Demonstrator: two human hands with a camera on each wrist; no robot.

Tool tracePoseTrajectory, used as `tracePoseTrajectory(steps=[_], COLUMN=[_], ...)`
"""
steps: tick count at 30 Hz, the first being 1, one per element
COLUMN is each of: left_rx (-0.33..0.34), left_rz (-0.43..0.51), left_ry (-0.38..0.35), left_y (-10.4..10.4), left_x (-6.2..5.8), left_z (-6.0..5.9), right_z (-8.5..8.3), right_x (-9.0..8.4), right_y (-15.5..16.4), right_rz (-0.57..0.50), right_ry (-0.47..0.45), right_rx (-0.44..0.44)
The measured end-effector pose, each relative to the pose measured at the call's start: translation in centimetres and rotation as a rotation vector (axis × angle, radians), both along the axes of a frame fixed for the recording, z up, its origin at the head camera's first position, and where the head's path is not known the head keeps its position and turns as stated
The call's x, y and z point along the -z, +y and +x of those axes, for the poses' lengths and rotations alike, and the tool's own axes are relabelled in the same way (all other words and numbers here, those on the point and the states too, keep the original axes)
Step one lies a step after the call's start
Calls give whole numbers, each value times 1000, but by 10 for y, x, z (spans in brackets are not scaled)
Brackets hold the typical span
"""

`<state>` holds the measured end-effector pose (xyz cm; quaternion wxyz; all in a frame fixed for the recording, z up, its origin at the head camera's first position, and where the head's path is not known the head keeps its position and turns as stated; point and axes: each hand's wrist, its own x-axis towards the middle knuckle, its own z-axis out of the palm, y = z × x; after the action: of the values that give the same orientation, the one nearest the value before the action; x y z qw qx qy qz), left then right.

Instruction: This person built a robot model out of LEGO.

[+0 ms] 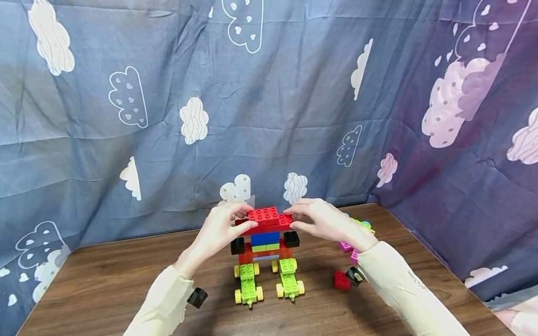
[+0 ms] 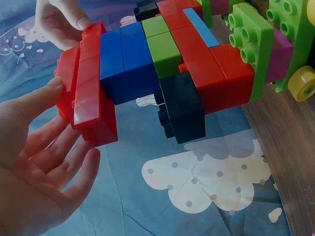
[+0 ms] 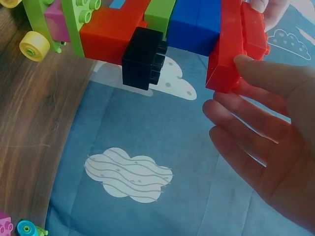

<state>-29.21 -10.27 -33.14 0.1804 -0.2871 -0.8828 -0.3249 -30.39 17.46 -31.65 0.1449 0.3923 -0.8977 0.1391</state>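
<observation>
Item: block figure, standing on the wooden surface, between the two sets of fingers.

Top piece: red brick, lying across the blue blocks; directly between the fingertips of both hands.

Step in hand, as judged: seating the red brick on the stack. Best done with even downward pressure from both ends at once, brick kept level and its studs lined up, since the figure rides on two green wheeled feet that could roll away under a lopsided push.

Left hand: fingers mostly extended and spread, thumb tip on the near end of the red brick; touching and steadying, not wrapped round it.

Right hand: fingers likewise nearly straight, one fingertip against the brick's other end; not clenched.

Below the fingers: black side blocks project at either side of the figure.

Beyond the right wrist: loose red, pink and green pieces on the surface.
</observation>
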Motion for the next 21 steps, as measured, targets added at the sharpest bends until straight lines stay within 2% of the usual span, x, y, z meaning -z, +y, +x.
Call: tracePoseTrajectory(steps=[7,15,21], left_rx=[12,29,73], left_rz=[-24,-39,-34], left_ry=[-5,28,29], left_y=[1,-1,-4], left_x=[-1,-1,-1], left_z=[0,-3,-3], right_z=[-1,-1,-3], right_x=[-4,-10,-11], right_y=[-5,-21,-26], right_rz=[0,-29,-18], right_ry=[3,11,-2], right_rx=[19,-27,-24])
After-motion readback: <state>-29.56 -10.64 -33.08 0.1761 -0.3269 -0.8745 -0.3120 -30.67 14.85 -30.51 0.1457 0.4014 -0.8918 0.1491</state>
